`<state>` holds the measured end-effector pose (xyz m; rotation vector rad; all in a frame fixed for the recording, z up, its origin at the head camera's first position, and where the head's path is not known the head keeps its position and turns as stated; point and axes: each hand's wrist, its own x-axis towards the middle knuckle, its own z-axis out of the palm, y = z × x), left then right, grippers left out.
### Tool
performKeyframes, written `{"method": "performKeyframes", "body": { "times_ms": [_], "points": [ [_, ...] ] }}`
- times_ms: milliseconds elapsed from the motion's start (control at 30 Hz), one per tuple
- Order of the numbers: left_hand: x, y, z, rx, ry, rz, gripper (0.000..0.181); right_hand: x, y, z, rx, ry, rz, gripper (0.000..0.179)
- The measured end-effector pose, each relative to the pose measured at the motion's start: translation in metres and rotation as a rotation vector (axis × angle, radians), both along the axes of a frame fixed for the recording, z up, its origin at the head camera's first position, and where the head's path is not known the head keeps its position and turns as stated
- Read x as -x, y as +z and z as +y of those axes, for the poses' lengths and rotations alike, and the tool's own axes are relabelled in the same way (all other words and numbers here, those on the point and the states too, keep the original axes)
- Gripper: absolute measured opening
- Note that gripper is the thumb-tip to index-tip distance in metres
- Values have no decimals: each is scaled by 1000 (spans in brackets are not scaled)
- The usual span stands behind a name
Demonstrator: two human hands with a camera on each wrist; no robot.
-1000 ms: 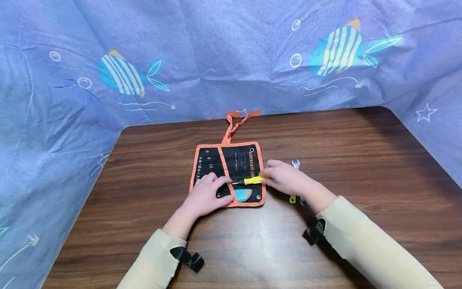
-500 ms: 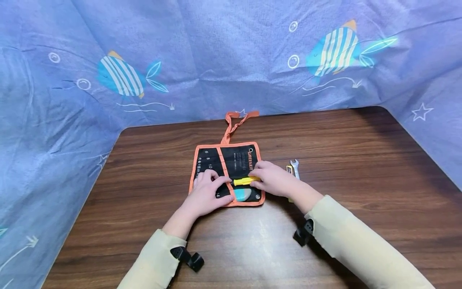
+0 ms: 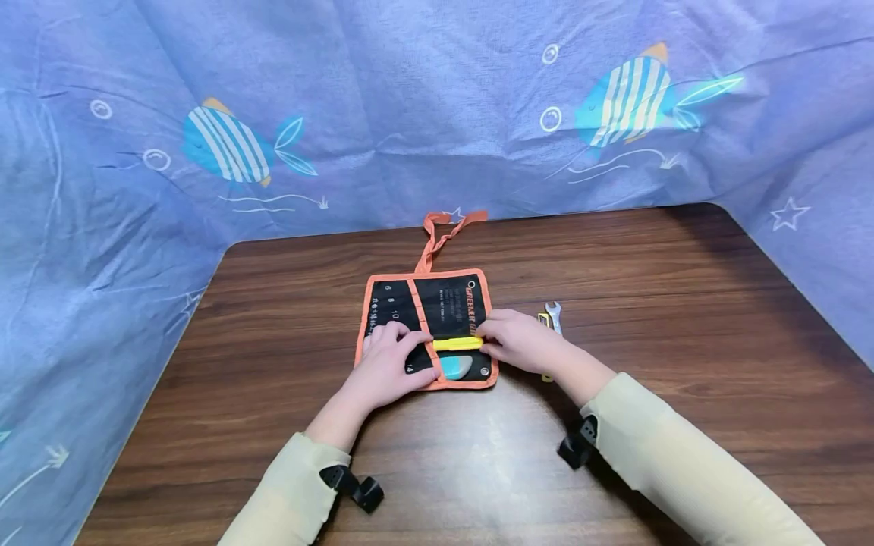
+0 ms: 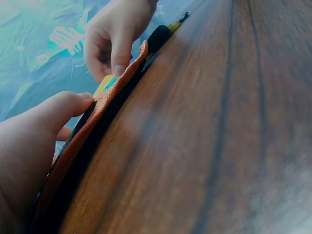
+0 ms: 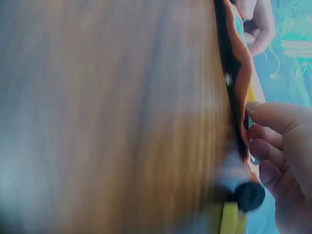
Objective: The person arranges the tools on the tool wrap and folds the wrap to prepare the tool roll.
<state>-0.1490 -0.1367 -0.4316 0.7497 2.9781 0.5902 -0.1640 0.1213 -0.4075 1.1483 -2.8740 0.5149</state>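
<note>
A black tool pouch point(image 3: 447, 303) with orange edging lies spread on the table. The yellow handle of a screwdriver point(image 3: 456, 344) lies across it, its shaft hidden in a pocket. My right hand point(image 3: 522, 339) pinches the handle's right end between thumb and fingers at the pouch's right edge. With bent fingers and thumb, my left hand point(image 3: 388, 365) presses on the pouch, index fingertip and thumb tip at the orange pocket edge. Just below the screwdriver, a teal and grey rounded tool end point(image 3: 456, 368) sticks out of another pocket.
Right of the pouch lie an open-end wrench point(image 3: 554, 315) and a yellow item with a dark label point(image 3: 545, 320), both partly hidden by my right hand. The pouch's orange ties point(image 3: 440, 239) reach toward the table's back edge. A blue fish-print cloth point(image 3: 410, 114) hangs behind.
The screwdriver has slid left with my right hand; its shaft and black collar, visible a second ago, are now inside the pocket. My left hand has stayed on the pouch.
</note>
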Motion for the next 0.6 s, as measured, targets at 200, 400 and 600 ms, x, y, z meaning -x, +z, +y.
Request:
{"method": "performKeyframes", "body": {
  "times_ms": [200,400,600],
  "points": [
    [1,-1,0,9,0,29,56,-1,-2,-15,-16,8,24,10],
    [1,-2,-1,16,-37,44,57,0,0,-29,-41,23,7,11],
    [0,-3,0,5,-29,44,57,0,0,-30,-29,-28,-64,15]
  ]
}}
